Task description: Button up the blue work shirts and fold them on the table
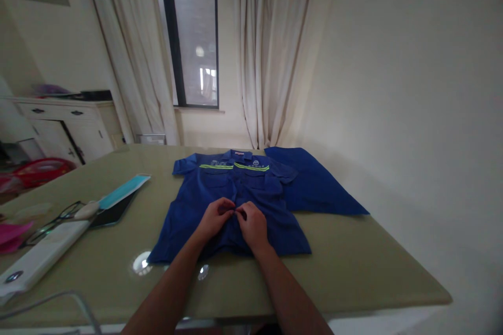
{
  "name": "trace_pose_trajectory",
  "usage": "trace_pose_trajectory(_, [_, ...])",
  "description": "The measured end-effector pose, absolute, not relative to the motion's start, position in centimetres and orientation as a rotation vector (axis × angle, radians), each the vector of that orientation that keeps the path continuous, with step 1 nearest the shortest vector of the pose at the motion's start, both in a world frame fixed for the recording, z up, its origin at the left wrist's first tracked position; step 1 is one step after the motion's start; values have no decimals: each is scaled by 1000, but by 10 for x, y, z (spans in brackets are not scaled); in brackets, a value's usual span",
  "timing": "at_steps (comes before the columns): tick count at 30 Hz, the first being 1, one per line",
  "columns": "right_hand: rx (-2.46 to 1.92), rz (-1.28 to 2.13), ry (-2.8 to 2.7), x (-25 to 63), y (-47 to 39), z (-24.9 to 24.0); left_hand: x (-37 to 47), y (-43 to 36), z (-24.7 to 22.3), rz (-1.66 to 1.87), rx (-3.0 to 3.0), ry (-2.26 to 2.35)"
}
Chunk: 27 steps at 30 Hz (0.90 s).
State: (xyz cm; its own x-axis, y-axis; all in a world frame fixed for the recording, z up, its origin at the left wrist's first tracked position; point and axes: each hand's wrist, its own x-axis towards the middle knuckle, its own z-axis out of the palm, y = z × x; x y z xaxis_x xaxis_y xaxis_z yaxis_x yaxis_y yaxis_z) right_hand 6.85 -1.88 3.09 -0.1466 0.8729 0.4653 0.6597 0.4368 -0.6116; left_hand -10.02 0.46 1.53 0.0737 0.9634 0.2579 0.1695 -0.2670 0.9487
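Note:
A blue short-sleeved work shirt (pixel 188 209) with yellow-green stripes across the chest lies face up on the table, its collar at the far side. Over the middle of its front opening, my left hand (pixel 215 217) pinches the fabric along the placket. My right hand (pixel 252 224) pinches the same spot from the other side, so the fingertips of both nearly meet. Whatever small part, such as a button, sits between the fingers is hidden. A few dark buttons seem to run up the placket above my hands.
A folded blue cloth (pixel 326 188) lies partly beneath the shirt's right side. Along the table's left are a white power strip-like box (pixel 47 256), eyeglasses (pixel 66 212), a light-blue face mask (pixel 123 192), a dark phone or tablet (pixel 113 213) and a pink item (pixel 13 235). A wall borders the right.

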Motion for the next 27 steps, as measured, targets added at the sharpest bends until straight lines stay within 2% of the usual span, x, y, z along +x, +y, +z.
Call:
trace_pose_trajectory(5, [-1162,268,-1973,68,-19,35,-104,3,19,1266,1429,1159])
trace_pose_trajectory(12, [-1008,404,-1896,71,-16,42,-105,0,24,1229,1346,1158])
trace_pose_trajectory(16, [-1041,580,-1716,67,-4,39,-97,-1,27,1279,1419,1166])
trace_pose_trajectory(22, [-1261,1117,-1678,72,35,37,-93,-14,32,1225,1971,1394])
trace_pose_trajectory(27, [-1331,1138,-1689,79,58,41,-90,-22,39,1040,2136,1502])
